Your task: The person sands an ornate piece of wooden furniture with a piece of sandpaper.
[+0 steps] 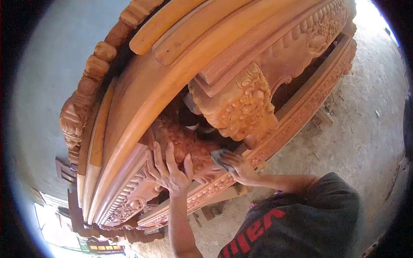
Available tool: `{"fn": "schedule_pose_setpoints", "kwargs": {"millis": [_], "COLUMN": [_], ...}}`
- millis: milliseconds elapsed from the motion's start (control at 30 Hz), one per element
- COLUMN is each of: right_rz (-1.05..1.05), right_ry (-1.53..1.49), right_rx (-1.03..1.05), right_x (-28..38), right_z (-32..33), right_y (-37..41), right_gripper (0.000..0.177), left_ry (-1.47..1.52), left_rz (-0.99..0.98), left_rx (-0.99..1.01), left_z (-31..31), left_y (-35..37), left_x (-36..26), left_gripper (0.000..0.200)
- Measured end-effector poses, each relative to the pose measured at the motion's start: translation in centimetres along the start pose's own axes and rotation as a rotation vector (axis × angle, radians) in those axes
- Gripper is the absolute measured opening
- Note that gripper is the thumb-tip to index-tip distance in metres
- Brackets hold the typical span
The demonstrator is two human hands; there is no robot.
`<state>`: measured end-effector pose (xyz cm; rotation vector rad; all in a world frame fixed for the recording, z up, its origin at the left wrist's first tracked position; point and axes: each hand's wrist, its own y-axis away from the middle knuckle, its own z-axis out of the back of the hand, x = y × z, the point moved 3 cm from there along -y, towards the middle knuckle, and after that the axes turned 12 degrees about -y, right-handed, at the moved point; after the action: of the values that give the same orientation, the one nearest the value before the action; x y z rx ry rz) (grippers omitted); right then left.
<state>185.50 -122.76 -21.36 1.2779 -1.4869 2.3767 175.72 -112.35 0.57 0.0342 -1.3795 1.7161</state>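
Note:
My right hand (240, 168) is closed on a small grey-green piece, which looks like folded sandpaper (220, 159). It presses this against the reddish carved leg (193, 148), just above a carved lower rail (215, 184). To the left, my left hand (170, 174) lies with fingers spread against the same carved wood, holding nothing. Above both hands curves the smooth orange-brown edge (142, 112) of the large wooden piece. A carved block with scrolls (243, 107) juts out to the right of the leg. The gap behind the leg is dark, and its inside is hard to make out.
Long curved wooden slats (172, 21) run along the top. A knobbly carved rail (92, 69) borders the left side. The concrete floor (361, 112) spreads to the right, with small debris and wood supports (323, 117) under the lower rail.

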Motion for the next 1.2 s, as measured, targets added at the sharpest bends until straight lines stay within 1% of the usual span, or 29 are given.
{"fn": "schedule_pose_setpoints", "kwargs": {"millis": [33,100,167,200,233,300,367,400,433,500,533,600,633,667,700,767,800,833,867,900,933,967,1033,1067,1100,1133,1167,1200], "right_rz": [-0.008,-0.602,-0.689,-0.697,-0.397,-0.097,-0.214,-0.226,-0.228,-0.335,-0.334,-0.492,-0.549,-0.606,-0.606,-0.095,-0.092,-0.163,-0.23,-0.222,-0.325,-0.431,-0.605,-0.525,-0.444,-0.339,-0.236,-0.234], "right_ry": [-0.006,-0.237,-0.281,-0.286,-0.247,-0.199,-0.467,-0.334,-0.341,-0.485,-0.478,-0.522,-0.433,-0.344,-0.338,-0.188,-0.187,-0.321,-0.453,-0.45,-0.504,-0.559,-0.639,-0.533,-0.429,-0.346,-0.263,-0.272], "right_rx": [0.008,0.293,0.345,0.355,0.114,-0.117,-0.099,-0.104,-0.107,-0.05,-0.058,0.041,0.177,0.313,0.31,0.096,0.092,0.028,-0.038,-0.046,0.013,0.081,0.125,0.071,0.019,0.019,0.016,0.034], "right_x": [-0.3,-3.2,-2.1,-2.8,-3.5,-4.6,-6.4,-8.2,-7.8,-7.5,-6.9,-4.8,-3.5,-2.5,-1.8,0.2,0.1,-0.4,-0.8,-0.7,-0.7,-0.7,-4.4,-8.1,-10.3,-9.5,-8.6,-8.1], "right_z": [-0.4,-2.6,-1.1,-2.2,-3.0,-4.2,-5.8,-7.0,-7.0,-6.5,-5.8,-4.4,-3.5,-2.6,-1.8,0.0,0.0,-0.2,-0.4,-0.6,-1.3,-2.2,-5.3,-7.7,-9.1,-7.8,-6.2,-5.4], "right_y": [-0.7,-3.7,-7.9,-8.2,-8.6,-9.1,-10.2,-10.2,-10.2,-10.0,-9.5,-7.0,-5.2,-3.2,-1.5,-0.2,-0.6,-1.3,-2.1,-3.2,-4.5,-5.6,-6.9,-7.6,-8.6,-10.6,-12.3,-13.4], "right_gripper": [0.025,0.026,0.021,0.021,0.018,0.016,0.019,0.025,0.025,0.024,0.024,0.02,0.025,0.03,0.03,0.045,0.045,0.05,0.056,0.056,0.057,0.059,0.05,0.045,0.039,0.032,0.029,0.029], "left_ry": [-0.003,-0.01,-0.02,-0.015,-0.008,-0.004,-0.011,-0.012,-0.012,0.0,0.016,0.005,-0.017,-0.015,-0.01,0.113,0.234,0.357,0.361,0.428,0.492,0.489,0.722,0.777,0.757,0.844,0.933,0.92], "left_rz": [0.016,0.016,0.014,0.016,0.019,0.051,0.076,0.101,0.125,0.15,0.185,0.195,0.204,0.197,0.2,0.353,0.414,0.472,0.465,0.628,0.795,0.796,0.998,0.948,0.966,1.035,1.104,1.121], "left_rx": [-0.033,-0.04,-0.047,-0.072,-0.097,-0.103,-0.115,-0.13,-0.145,-0.155,-0.168,-0.161,-0.143,-0.116,-0.12,0.111,0.066,0.019,0.011,0.105,0.203,0.195,0.326,0.304,0.292,0.352,0.414,0.411], "left_z": [-0.3,-0.4,-0.6,-0.7,-0.6,-1.0,-1.3,-1.4,-1.5,-2.0,-2.1,-1.8,-1.7,-1.1,-0.4,0.6,0.7,0.4,0.3,-0.3,-1.3,-2.1,-3.6,-4.5,-5.5,-6.8,-7.8,-8.0], "left_y": [0.5,0.7,0.8,0.9,1.1,1.8,2.6,3.0,3.5,4.7,5.1,5.6,5.9,5.6,6.0,7.5,8.9,10.8,13.2,16.0,18.1,19.0,20.7,20.6,20.7,21.1,21.7,21.0], "left_x": [0.1,0.1,0.2,0.2,0.2,0.1,-0.2,-0.4,-0.6,-1.4,-1.8,-2.6,-3.1,-3.6,-4.4,-6.3,-7.5,-8.6,-9.8,-10.5,-10.5,-10.2,-8.9,-8.1,-7.3,-6.8,-6.5,-6.4], "left_gripper": [0.053,0.052,0.05,0.049,0.048,0.048,0.048,0.048,0.048,0.05,0.051,0.053,0.055,0.062,0.062,0.072,0.078,0.085,0.085,0.086,0.088,0.088,0.089,0.094,0.094,0.096,0.099,0.099]}}
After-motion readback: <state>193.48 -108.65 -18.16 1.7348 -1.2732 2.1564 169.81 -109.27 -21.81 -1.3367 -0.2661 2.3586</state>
